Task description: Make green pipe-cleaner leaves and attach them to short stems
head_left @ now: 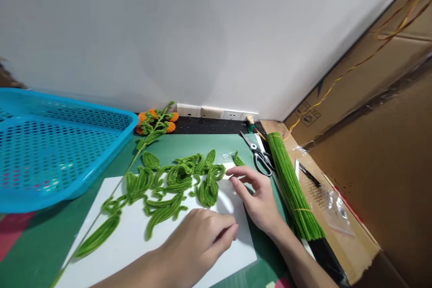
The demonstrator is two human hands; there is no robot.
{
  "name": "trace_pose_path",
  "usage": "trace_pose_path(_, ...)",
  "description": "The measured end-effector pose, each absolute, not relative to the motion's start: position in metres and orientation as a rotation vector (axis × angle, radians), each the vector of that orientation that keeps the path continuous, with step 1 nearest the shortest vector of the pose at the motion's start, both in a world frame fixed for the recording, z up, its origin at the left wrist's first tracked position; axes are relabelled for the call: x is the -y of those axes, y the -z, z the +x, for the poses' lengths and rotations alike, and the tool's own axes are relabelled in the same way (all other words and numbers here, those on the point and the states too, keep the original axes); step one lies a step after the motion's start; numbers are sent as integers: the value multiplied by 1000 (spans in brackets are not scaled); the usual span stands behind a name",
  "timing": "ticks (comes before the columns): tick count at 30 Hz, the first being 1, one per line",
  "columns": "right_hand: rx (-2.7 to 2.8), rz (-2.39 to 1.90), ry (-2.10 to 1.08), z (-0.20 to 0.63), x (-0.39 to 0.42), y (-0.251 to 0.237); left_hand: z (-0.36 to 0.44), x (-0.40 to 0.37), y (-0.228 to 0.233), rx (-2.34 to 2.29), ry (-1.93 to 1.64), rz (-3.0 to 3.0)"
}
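Looped green pipe-cleaner leaves (178, 177) lie in a loose pile on a white sheet (232, 238). My right hand (258, 195) is at the pile's right end, its fingers bent and thumb and forefinger slightly apart, with nothing visible between them. In front of the pile, over the sheet, my left hand (205, 236) is closed with its fingers curled under; whatever it may hold is hidden. A long stem with orange blooms (173, 127) and green leaves slants along the pile's left side. One small leaf (238, 159) lies apart, beyond my right hand.
A blue perforated basket (131, 121) stands at the left. Black-handled scissors (261, 159) and a tied bundle of green pipe cleaners (293, 189) lie to the right. Beyond are a pen (310, 175), a clear plastic bag (337, 213) and a cardboard box (381, 144). Wall sockets (232, 115) line the back.
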State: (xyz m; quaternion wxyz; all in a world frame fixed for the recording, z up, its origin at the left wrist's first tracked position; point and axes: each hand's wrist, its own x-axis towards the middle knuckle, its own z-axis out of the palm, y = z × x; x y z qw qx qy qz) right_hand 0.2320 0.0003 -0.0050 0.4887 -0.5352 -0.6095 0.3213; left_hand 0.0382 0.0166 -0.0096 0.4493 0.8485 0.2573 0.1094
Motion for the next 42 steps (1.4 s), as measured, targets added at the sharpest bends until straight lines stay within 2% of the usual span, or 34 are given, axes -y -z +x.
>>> trace_pose_path(4, 1746, -1585, -175, 248, -6, 3, 39, -20, 10, -609, -219, 2107)
trace_pose_path(11, 1573, -2383, 457, 299, 10, -20, 42, -24, 9, -578, -326, 2133)
trace_pose_path(14, 1518, -2537, 425, 317, 23, -27, 42, -24, 11, -573, -348, 2127)
trace_pose_path(22, 1628, -2603, 348, 328, 18, -42, 39, -24, 13, -561, -347, 2153)
trace_pose_path(27, 1402, -2378, 243, 333, 23, -56, 40, -22, 13, -538, -281, 2220)
trace_pose_path(35, 1206, -2255, 395, 335, 31, -81, 41, -17, 8, -461, -192, 2315)
trace_pose_path(42, 1190, -1914, 505, 347, 36, -107, 41, -18, 9, -445, -290, 2283)
